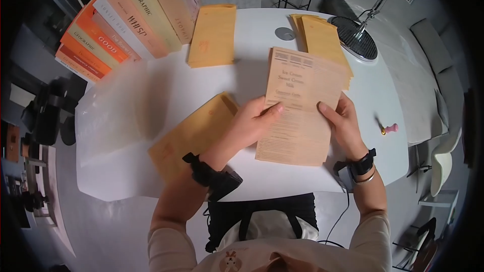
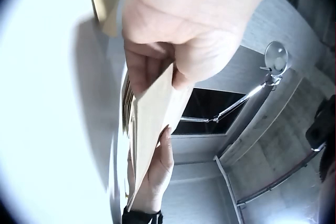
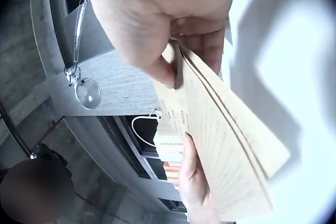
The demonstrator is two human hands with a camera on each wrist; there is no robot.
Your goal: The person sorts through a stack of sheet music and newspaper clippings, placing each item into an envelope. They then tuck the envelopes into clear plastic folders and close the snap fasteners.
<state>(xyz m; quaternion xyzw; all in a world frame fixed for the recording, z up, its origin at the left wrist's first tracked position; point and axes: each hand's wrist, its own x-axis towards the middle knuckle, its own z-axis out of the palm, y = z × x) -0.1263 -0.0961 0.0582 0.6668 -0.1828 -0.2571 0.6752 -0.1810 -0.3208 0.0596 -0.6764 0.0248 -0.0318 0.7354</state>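
Observation:
A few sheets of tan printed paper [image 1: 297, 136], headed "Ice Cream Sweet Cream Milk", are held up over the table by both hands. My left hand [image 1: 254, 121] pinches the left edge, its thumb lying on the printed face. On the opposite edge my right hand [image 1: 344, 121] grips with the thumb in front and the fingers behind. The right wrist view shows the paper [image 3: 220, 145] as layers fanning apart at the far end. Beneath my left forearm a kraft envelope [image 1: 186, 133] lies flat on the table, partly covered by the arm.
Upright books [image 1: 126, 15] stand at the back left, beside another kraft envelope stack [image 1: 214, 35]. More envelopes [image 1: 322, 38] lie behind the paper, near a lamp base [image 1: 355, 40] and a grey disc [image 1: 285, 34]. A translucent sheet [image 1: 116, 116] lies left; a pink-handled stamp [image 1: 390, 129] right.

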